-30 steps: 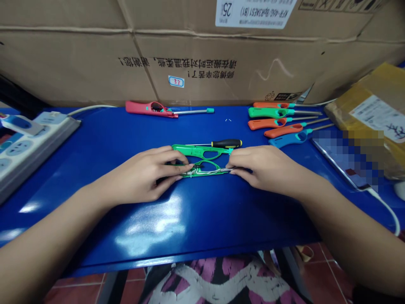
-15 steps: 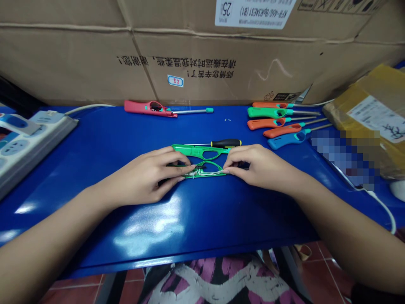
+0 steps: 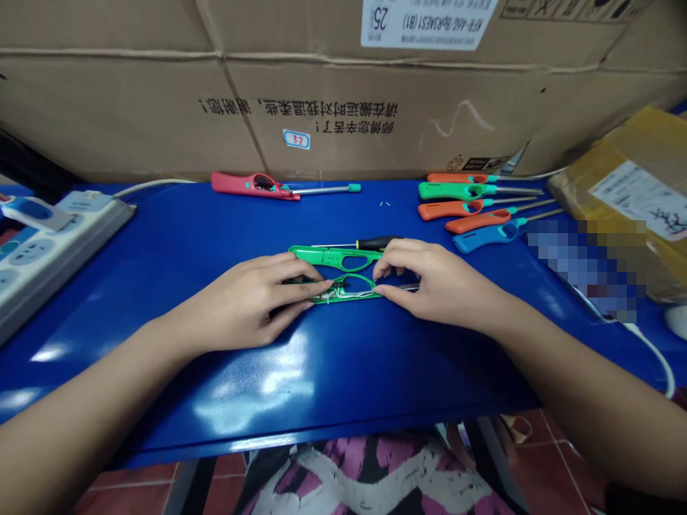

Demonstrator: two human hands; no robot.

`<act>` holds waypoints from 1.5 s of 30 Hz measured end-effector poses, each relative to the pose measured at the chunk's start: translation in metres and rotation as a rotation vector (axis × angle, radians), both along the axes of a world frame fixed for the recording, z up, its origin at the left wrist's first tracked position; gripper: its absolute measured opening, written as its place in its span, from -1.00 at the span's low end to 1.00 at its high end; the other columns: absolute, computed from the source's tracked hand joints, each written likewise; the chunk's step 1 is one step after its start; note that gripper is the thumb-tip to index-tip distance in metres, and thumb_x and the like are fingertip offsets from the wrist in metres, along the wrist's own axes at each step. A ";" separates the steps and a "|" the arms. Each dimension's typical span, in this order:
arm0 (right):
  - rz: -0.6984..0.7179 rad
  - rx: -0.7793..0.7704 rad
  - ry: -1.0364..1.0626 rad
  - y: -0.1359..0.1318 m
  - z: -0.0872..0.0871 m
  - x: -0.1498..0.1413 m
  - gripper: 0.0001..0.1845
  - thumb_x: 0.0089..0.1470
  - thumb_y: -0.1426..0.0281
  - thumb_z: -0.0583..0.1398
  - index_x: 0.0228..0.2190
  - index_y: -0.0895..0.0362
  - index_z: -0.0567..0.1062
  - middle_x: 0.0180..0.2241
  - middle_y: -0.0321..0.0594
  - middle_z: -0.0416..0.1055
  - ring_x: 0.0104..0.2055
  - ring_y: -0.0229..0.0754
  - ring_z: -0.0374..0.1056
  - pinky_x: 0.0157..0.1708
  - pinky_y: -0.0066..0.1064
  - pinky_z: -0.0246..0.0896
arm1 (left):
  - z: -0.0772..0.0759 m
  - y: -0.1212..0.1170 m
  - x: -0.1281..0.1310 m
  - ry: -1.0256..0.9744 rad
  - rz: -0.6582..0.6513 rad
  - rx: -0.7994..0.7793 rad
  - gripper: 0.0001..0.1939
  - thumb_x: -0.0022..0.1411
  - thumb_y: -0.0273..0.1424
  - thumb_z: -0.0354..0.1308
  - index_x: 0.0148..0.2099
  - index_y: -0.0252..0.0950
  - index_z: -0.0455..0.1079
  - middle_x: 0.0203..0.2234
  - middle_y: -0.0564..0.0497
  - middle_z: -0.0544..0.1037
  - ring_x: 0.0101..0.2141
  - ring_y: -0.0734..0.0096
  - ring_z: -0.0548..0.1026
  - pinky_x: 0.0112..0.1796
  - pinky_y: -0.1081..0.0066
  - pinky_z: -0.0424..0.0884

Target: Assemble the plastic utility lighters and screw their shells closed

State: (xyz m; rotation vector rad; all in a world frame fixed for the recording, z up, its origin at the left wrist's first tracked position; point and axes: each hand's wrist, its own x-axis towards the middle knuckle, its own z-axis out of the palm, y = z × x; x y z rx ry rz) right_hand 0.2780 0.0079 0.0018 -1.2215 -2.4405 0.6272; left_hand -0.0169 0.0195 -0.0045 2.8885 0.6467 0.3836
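An opened green lighter lies in two shell halves. The nearer half (image 3: 348, 297) carries a white wire (image 3: 354, 292) and small metal parts along its inside. My left hand (image 3: 262, 297) grips this half's rear end, thumb and fingers closed over the parts. At its front end, my right hand (image 3: 424, 275) has the thumb on the wire and rim, with the index fingertip close by; a metal tube (image 3: 411, 287) shows under the palm. Just beyond lies the other green half (image 3: 327, 257), and behind it a black-and-yellow screwdriver (image 3: 370, 244), partly covered by my right hand.
A red lighter (image 3: 252, 184) with an open side lies at the back. Several coloured lighters (image 3: 466, 211) sit at the right, near a blurred phone (image 3: 585, 265) and a taped parcel (image 3: 627, 179). A power strip (image 3: 48, 243) stands left; a cardboard box (image 3: 322, 86) walls the back.
My right hand has shifted slightly left along the nearer half, its fingers loosening and uncovering the metal tube. My left hand stays in place.
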 end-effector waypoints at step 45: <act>0.156 -0.220 0.213 0.001 -0.010 -0.010 -0.90 0.14 0.55 0.22 -0.34 0.13 0.52 -0.29 -0.25 0.52 -0.24 -0.23 0.41 -0.15 -0.35 0.31 | -0.009 -0.028 0.028 0.078 0.053 0.337 -0.70 0.42 -0.47 0.06 0.11 -0.25 0.51 0.01 -0.06 0.61 -0.22 0.18 0.55 -0.33 0.23 0.54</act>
